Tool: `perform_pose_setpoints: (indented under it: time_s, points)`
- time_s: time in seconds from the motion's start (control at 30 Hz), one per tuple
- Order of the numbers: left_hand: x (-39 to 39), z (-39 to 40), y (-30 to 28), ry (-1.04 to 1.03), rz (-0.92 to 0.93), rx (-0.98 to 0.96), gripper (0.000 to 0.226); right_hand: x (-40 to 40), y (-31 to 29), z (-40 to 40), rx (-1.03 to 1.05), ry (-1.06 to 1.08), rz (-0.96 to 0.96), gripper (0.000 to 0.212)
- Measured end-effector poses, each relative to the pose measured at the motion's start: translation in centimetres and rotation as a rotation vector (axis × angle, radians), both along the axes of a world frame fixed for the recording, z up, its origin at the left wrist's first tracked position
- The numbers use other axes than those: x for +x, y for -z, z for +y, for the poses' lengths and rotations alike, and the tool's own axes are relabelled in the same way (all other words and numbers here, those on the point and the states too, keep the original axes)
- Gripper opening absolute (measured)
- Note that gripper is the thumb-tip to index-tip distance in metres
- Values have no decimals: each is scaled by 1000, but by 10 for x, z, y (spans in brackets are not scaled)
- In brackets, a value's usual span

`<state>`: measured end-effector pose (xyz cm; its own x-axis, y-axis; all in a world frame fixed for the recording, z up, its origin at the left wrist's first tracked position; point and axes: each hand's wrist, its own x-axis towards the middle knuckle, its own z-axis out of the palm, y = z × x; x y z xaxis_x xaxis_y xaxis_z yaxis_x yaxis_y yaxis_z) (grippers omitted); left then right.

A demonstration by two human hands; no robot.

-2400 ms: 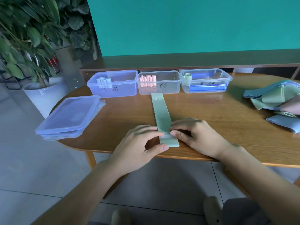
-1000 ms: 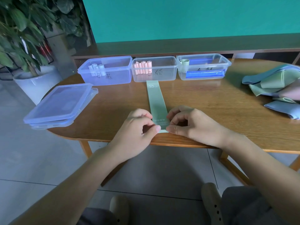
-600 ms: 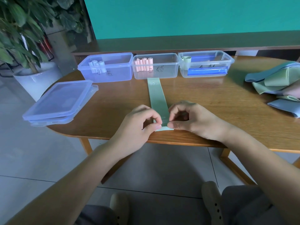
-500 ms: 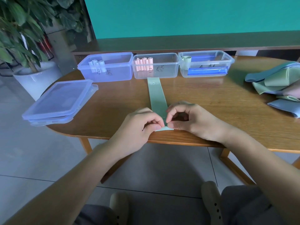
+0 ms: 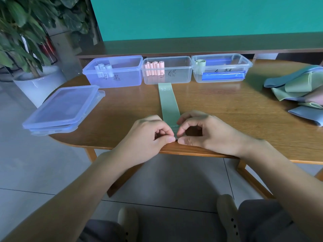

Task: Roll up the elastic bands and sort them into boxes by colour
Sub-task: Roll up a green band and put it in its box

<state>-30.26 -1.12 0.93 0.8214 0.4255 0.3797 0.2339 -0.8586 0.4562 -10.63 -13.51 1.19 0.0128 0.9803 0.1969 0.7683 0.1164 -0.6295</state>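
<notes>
Near end now curled, green band pinched between both hands

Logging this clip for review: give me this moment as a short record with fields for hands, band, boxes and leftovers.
left hand: pinches near end of green band
right hand: pinches same end
green band: flat on table, far end at middle box
left box: pale rolls
middle box: pink rolls
right box: one green roll
unrolled bands: heap, table's right
lids: stacked, left
</notes>
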Motion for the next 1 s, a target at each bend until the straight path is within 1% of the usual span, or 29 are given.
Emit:
perform_pose_setpoints:
  time_s: [0.13,0.23,0.3,0.53,0.67,0.77,0.9,1.0]
  points:
    - [2,2,-1,-14,20,-5,3,0,2,4,38,27,5,11]
    - [4,2,0,-38,9,13,7,0,5,6,78,52,6,8]
    - [5,3,0,-44,-11,20,7,0,6,7,97,60,-3,8]
    - [3,1,2,22,-52,26,10,-3,5,8,130,92,-42,8]
    - [0,5,3,42,-17,46,9,-3,5,9,118,127,-24,4]
    - [0,6,4,23,-5,21,16,-5,6,11,128,128,-3,3]
    - [2,6,4,12,-16,33,14,-4,10,12,169,94,-55,2]
    - [3,7,5,-5,-17,64,14,-1,12,11,178,63,-98,14]
